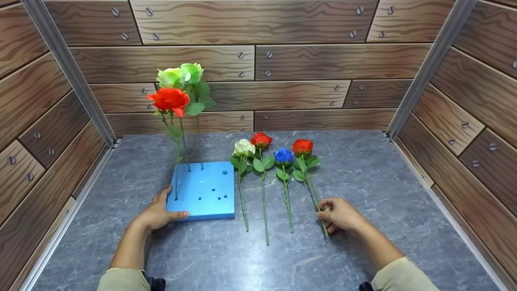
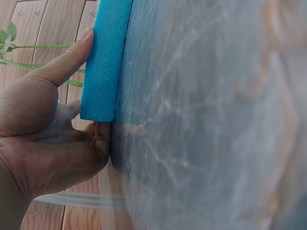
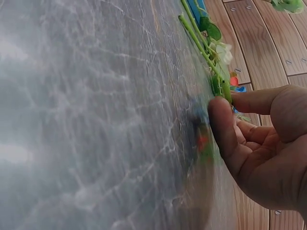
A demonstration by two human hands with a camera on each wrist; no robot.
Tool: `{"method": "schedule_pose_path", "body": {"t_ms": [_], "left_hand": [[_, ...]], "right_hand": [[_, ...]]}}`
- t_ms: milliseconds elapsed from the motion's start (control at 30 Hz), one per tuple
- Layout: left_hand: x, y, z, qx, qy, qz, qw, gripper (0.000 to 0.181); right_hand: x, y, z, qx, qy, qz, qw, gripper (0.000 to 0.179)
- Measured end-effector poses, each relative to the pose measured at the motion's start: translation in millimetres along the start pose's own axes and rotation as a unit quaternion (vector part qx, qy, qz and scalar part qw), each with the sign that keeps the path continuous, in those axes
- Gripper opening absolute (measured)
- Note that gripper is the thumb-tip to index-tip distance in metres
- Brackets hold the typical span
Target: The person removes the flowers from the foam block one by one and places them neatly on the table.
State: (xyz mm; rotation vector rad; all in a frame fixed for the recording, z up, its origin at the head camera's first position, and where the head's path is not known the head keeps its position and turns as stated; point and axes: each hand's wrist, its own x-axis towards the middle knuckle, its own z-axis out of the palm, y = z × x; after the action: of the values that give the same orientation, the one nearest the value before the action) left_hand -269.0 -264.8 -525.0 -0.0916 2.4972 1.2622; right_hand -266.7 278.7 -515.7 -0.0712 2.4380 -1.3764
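Note:
A blue foam block with several holes lies on the table. My left hand holds its front left corner, the thumb on top and the fingers along the left side. A red rose and two pale green flowers stand upright in the block. On the right, my right hand pinches the lower stem of another red rose, which lies on the table. In the right wrist view, the thumb and a finger meet around the green stem.
Between the block and the right hand lie a white rose, a second red rose and a blue rose, stems toward me. Wood-patterned walls with metal corner posts enclose the grey marbled table.

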Motion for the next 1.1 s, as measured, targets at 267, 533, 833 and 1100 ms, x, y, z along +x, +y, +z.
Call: {"method": "schedule_pose_path", "body": {"t_ms": [267, 533, 833, 1100], "left_hand": [[0.1, -0.7, -0.2, -0.001, 0.001, 0.001, 1.0, 0.132], [-0.6, -0.5, -0.2, -0.002, 0.0, 0.003, 1.0, 0.132], [-0.3, -1.3, 0.0, -0.003, 0.001, 0.004, 1.0, 0.132], [-1.0, 0.0, 0.0, -0.002, 0.0, 0.008, 1.0, 0.131]], "right_hand": [[3.1, 1, 4, -0.065, 0.023, -0.014, 0.9975, 0.046], [3.0, -2, 10, -0.109, 0.045, -0.024, 0.9927, 0.045], [5.5, 0, 14, -0.101, 0.049, -0.014, 0.9936, 0.046], [6.6, -6, 11, -0.118, 0.055, 0.001, 0.9915, 0.042]]}}
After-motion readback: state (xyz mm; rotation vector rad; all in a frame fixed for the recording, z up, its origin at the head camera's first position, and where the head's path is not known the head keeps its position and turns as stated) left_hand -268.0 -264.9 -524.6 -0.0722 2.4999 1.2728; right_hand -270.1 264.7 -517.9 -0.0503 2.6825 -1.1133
